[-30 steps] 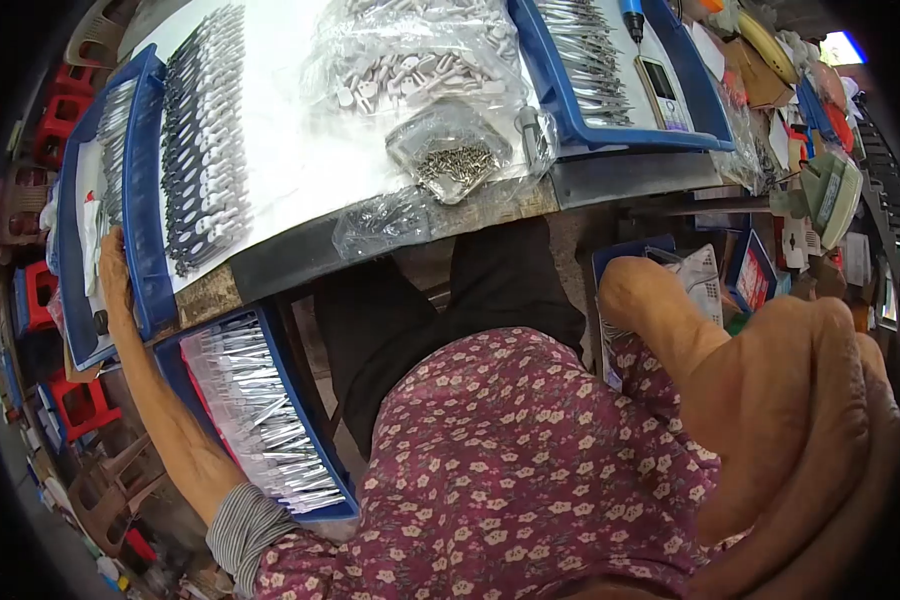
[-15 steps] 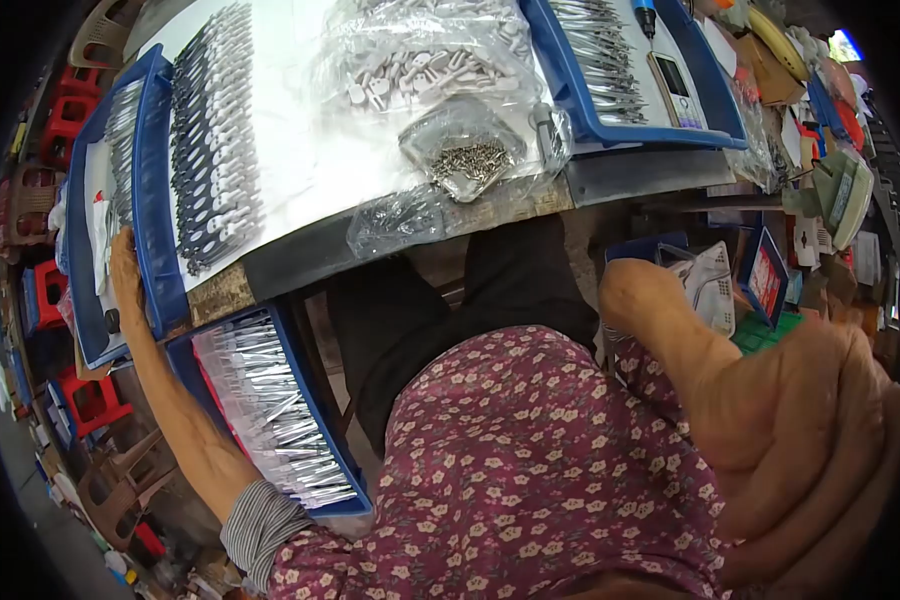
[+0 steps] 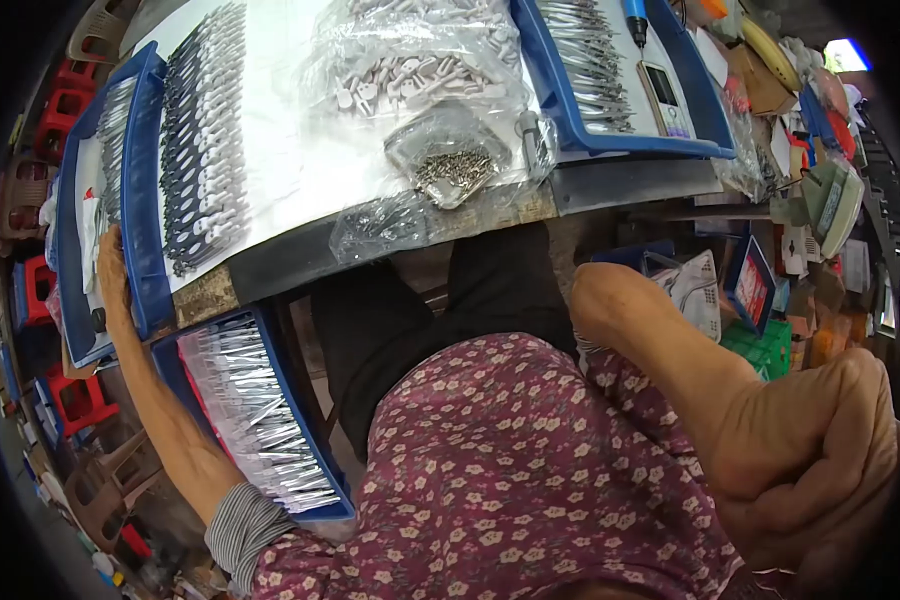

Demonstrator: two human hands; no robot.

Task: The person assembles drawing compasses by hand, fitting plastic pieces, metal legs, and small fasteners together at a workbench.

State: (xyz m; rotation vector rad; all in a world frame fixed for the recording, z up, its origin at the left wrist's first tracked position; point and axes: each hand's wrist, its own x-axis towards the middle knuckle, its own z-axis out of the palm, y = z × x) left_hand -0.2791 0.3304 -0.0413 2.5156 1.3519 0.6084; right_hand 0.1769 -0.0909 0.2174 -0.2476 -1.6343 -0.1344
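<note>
My right hand (image 3: pixel 815 440) is raised close to the camera at the lower right, its fingers curled into a fist. Whatever may be inside the fist is hidden. My left hand (image 3: pixel 112 272) rests inside the left blue tray (image 3: pixel 150 200), near its inner wall and beside thin metal pieces (image 3: pixel 117 135); its fingertips are too small and covered to make out. Right of that tray, rows of dark-handled pieces with white ends (image 3: pixel 205 140) lie on white paper. A clear bag of white plastic parts (image 3: pixel 410 80) and a small container of screws (image 3: pixel 455 175) lie farther right.
Another blue tray (image 3: pixel 660 145) holds slim metal pieces, a blue-handled screwdriver (image 3: pixel 637 22) and a device with a small screen (image 3: pixel 662 95). Below the table edge, a blue tray (image 3: pixel 315 440) holds bagged silvery pieces. Red stools (image 3: pixel 80 400) stand left; clutter fills the right.
The view has shifted slightly, so the table appears farther left. My right fist has moved a little lower and shows more sharply. My left hand stays in the left tray.
</note>
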